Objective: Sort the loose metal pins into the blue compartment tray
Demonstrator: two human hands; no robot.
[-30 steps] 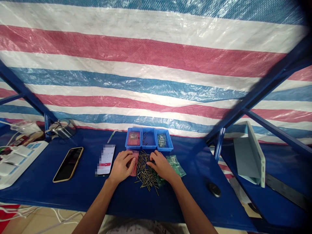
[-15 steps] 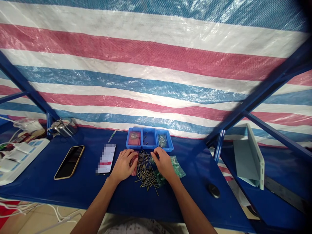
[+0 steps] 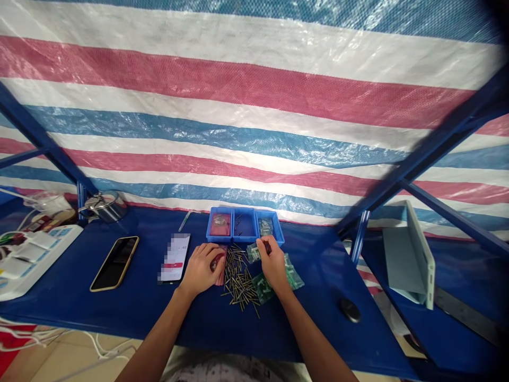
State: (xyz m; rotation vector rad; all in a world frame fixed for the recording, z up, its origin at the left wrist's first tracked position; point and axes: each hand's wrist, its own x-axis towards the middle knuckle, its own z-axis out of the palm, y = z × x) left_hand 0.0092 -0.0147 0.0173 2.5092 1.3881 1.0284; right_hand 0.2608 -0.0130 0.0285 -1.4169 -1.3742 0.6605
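My left hand [image 3: 202, 267] is curled over a pink plastic bag [image 3: 221, 265], thumb and fingers around its edge. Right of it spreads a loose pile of thin brass-coloured drill bits [image 3: 240, 281]. My right hand [image 3: 273, 265] is closed in a pinch just in front of the blue trays; whatever its fingertips hold is too small to make out. By those fingertips is a small green-tinted bag [image 3: 253, 252]. More green plastic bags [image 3: 293, 273] lie beneath and beside that hand.
Three joined blue trays hold a pink bag [image 3: 220, 224], a few thin bits [image 3: 238, 225] and clear-green bags [image 3: 265, 226]. Leftward are a lit phone [image 3: 175, 260], a dark phone [image 3: 114, 264], a metal pot [image 3: 105, 207] and a power strip [image 3: 35, 260]. A black round object [image 3: 350, 310] sits right.
My right hand has shifted slightly forward and right, its fingers now pinched near the right tray, uncovering a small green bag. The left hand stays over the pink bag.
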